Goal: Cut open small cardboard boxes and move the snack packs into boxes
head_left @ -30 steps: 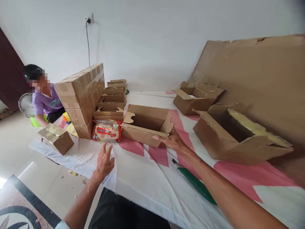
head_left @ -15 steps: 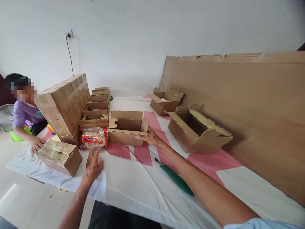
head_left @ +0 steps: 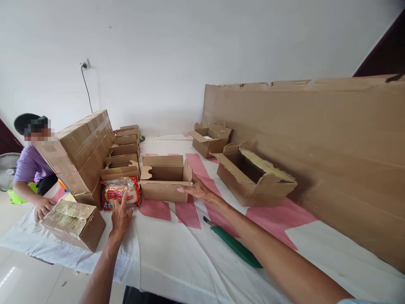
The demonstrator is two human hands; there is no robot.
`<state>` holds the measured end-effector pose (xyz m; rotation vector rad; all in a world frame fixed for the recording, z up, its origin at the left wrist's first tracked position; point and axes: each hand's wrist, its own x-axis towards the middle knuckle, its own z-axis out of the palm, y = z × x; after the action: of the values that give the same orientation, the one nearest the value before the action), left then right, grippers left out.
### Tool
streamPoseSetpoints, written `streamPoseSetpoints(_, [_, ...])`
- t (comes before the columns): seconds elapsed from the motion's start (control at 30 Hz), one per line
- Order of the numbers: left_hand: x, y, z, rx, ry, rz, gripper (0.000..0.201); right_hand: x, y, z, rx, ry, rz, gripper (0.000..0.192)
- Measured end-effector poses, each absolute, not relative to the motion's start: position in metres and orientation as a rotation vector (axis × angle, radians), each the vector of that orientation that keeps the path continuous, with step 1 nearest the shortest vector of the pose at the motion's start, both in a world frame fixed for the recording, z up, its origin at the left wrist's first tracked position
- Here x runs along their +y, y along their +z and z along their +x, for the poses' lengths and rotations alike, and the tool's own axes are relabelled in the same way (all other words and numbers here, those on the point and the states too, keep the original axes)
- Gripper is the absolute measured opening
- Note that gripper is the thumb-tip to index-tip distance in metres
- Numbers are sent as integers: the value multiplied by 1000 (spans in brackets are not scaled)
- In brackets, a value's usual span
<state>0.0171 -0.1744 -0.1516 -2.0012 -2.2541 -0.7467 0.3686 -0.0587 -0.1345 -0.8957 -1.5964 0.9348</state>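
My left hand (head_left: pixel 121 217) has its fingers stretched out, their tips against the front of a red and clear bag of rice crackers (head_left: pixel 129 191). The bag stands upright between an open cardboard box with low cut-out sides and the box beside it. With my right hand (head_left: pixel 201 189) I grip the right end of an upright open cardboard box (head_left: pixel 164 192), thumb at the front, the other fingers partly hidden behind the end. The inside of that box is dark, and I see nothing in it. A green utility knife (head_left: pixel 236 245) lies below my right forearm, its blade out.
At left stand a taped closed box (head_left: pixel 68 223) and stacked boxes (head_left: pixel 84 147); a row of open boxes (head_left: pixel 124 150) runs behind the bag. Two more open boxes (head_left: pixel 253 177) stand at right by a large cardboard sheet (head_left: pixel 300 126). Another person's hand (head_left: pixel 43 207) rests on the cloth.
My left hand has moved up onto the bag of rice crackers, its fingertips now against it. My right hand stays on the box. The view has shifted slightly.
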Motion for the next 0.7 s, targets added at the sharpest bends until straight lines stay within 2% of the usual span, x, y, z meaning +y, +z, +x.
streamPoseSetpoints(0.23, [-147, -154, 8, -2206, -637, -1910, 67, -72, -147, 396, -1541, 907, -1011, 85])
streamPoseSetpoints(0.7, [-108, -128, 13, -2361, -483, -1927, 68, -76, -151, 396, -1593, 977, -958, 86])
